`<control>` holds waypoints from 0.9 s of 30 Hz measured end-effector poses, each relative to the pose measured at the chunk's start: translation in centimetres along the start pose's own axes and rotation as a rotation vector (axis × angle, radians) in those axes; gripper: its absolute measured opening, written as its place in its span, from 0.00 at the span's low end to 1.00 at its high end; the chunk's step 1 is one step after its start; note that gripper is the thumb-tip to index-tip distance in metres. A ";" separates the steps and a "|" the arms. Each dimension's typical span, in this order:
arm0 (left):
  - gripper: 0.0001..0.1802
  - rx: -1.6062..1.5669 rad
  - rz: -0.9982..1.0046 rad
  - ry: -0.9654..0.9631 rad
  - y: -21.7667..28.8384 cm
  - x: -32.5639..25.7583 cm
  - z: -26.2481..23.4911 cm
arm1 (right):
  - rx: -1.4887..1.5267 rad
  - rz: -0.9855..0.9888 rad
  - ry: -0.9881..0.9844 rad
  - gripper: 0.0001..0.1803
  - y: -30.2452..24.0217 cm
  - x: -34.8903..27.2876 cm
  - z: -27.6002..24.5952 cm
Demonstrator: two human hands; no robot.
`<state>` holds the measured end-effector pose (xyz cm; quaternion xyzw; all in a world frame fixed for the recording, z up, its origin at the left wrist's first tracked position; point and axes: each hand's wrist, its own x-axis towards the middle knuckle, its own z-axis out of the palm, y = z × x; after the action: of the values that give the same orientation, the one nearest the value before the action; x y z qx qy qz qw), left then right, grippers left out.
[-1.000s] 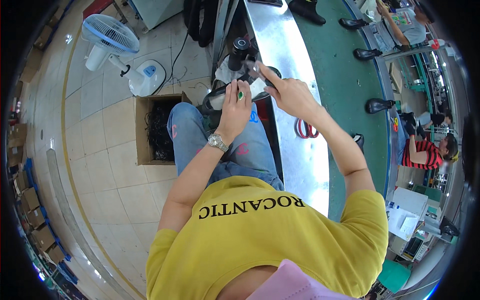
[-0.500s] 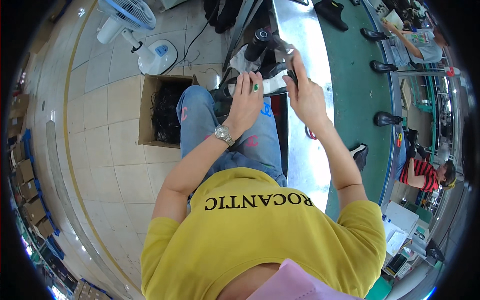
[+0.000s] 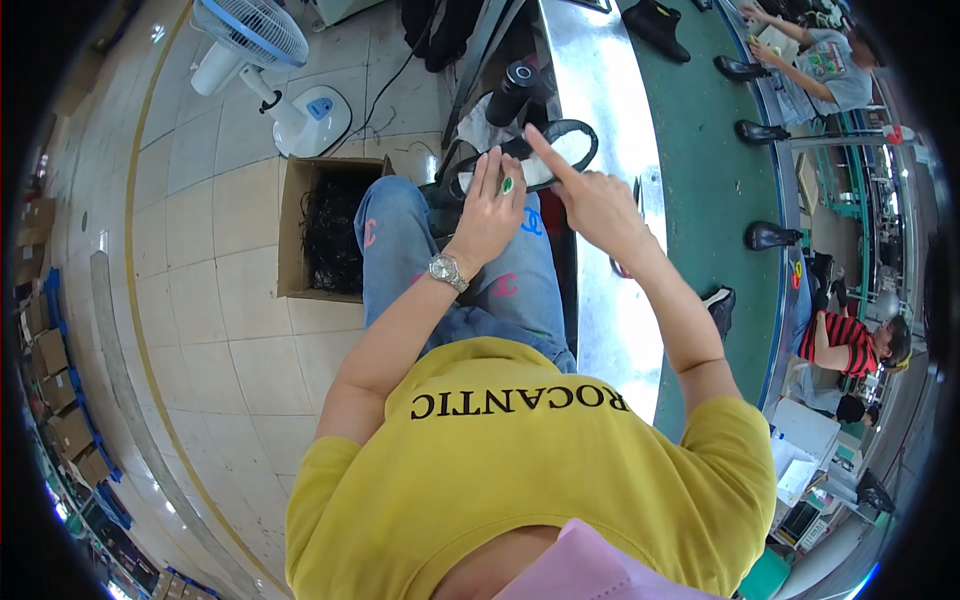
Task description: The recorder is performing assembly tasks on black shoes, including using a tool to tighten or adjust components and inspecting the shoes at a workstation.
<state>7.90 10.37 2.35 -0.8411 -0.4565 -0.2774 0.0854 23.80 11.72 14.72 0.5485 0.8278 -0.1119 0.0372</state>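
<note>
A black shoe part (image 3: pixel 572 150) with a black rim and a white inner face lies across the front of my knees. My left hand (image 3: pixel 488 212) rests flat on its near left end, fingers straight and close together, a green-stoned ring on one. Above the right side of the piece is my right hand (image 3: pixel 600 208), its index finger stretched out over the white face and the other fingers curled under. A thin dark strip (image 3: pixel 637 188) shows just beyond the knuckles; whether the curled fingers grip it is hidden.
A black cylinder (image 3: pixel 516 88) stands beyond the shoe part, beside a metal bench (image 3: pixel 620 330) on the right. An open carton (image 3: pixel 290 225) of black strands and a fan (image 3: pixel 300 120) stand left. Black boots (image 3: pixel 772 235) line the green surface; people sit across it.
The metal-headed tool in my right hand no longer shows over the shoe part. That index finger now points across it, uncovering the rim and white face. My left hand has hardly moved.
</note>
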 end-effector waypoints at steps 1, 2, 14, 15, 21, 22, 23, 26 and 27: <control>0.28 -0.009 0.001 0.010 0.0 0.0 0.0 | 0.053 -0.001 0.119 0.42 -0.2 0.0 0.0; 0.28 -0.017 0.001 0.021 0.0 0.0 0.0 | 0.106 -0.004 0.237 0.43 -0.7 -0.2 0.2; 0.36 -0.225 -0.224 -0.208 -1.9 0.4 -4.0 | 0.180 0.051 0.173 0.46 -1.6 -0.1 2.7; 0.35 -0.227 -0.220 -0.200 -1.8 0.2 -3.8 | 0.171 0.077 0.131 0.46 -1.4 0.1 3.7; 0.36 -0.327 -0.237 -0.075 -2.4 -0.6 -4.1 | 0.278 -0.056 0.307 0.46 -2.9 0.2 1.4; 0.37 -0.373 -0.260 -0.061 -2.1 -0.4 -4.4 | 0.358 -0.088 0.455 0.46 -3.1 0.1 2.1; 0.37 -0.419 -0.277 -0.051 -2.0 -0.3 -4.6 | 0.319 -0.042 0.354 0.46 -2.9 0.1 3.3; 0.39 -0.490 -0.364 -0.151 -2.5 -0.1 -4.5 | 0.204 0.015 0.110 0.45 -1.9 0.7 4.4; 0.39 -0.508 -0.344 -0.158 -2.9 -0.1 -4.6 | 0.215 -0.001 0.101 0.46 -1.6 1.0 2.8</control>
<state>3.66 10.14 5.84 -0.7648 -0.5134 -0.3268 -0.2114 21.77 11.44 12.04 0.5540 0.8120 -0.1722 -0.0637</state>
